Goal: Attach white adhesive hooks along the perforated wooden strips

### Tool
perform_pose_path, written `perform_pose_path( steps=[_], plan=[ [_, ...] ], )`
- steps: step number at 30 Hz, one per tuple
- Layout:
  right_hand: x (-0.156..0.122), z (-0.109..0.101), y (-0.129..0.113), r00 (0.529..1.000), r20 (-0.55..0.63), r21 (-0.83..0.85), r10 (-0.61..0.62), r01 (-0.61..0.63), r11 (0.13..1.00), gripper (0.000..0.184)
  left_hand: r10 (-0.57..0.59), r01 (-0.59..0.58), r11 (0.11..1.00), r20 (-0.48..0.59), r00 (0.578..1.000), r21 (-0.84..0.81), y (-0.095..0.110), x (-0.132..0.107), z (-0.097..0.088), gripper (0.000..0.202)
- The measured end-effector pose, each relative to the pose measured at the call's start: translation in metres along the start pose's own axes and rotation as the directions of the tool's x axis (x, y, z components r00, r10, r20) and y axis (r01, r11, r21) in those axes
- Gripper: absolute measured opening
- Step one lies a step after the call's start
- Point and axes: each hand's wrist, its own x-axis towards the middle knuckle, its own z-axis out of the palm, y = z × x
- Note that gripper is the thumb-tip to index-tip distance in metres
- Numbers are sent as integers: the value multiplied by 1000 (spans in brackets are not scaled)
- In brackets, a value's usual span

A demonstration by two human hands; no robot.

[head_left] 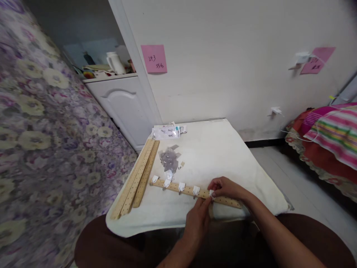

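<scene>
Perforated wooden strip (189, 189) is lying aslant at the lower centre of the frame, along the near part of the table (223, 154), its right end dipping toward the bottom edge. Five white hook pieces are sitting spaced along it, each wrapping the strip; small metal hooks are showing below several. Right hand (227, 188) is reaching in from the lower right, fingers bent narrow, thumb and forefinger pinching the rightmost white hook piece (211, 193). Left hand (198, 216) is coming up from the bottom centre, fingertips gathering at the strip's near edge beside that same piece; cannot tell whether they are gripping or only touching. Left of the hands, a heap of small clear bags (169, 160) is spreading over the pale cloth, a loose small hook (182, 164) lying just to its right and another clear bag (169, 175) close to the strip. Longer perforated wooden strips (135, 178) are lying side by side along the table's left edge. Flat printed packages (166, 132) are resting at the far left corner, near the wall. Pink note (154, 58) is hanging on the wall at upper centre-left; white jug (115, 63) is standing on a cabinet ledge at upper left. Floral curtain (52, 130) is filling the left side; striped bedding (334, 130) is showing at far right.
</scene>
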Motion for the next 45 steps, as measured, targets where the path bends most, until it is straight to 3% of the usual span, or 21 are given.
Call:
perform_pose_path(
  steps=[24,35,45],
  plan=[
    [6,1,3,999,14,-3,36,-36,999,22,14,-14,997,-3,1000,71,0,2,2,53],
    [2,-3,6,998,64,41,-19,16,999,26,-20,19,996,10,1000,84,-2,1,2,54],
    [-2,-2,-2,998,-61,-66,0,-4,998,27,-3,1,999,-48,999,-44,4,0,-4,44]
  ],
)
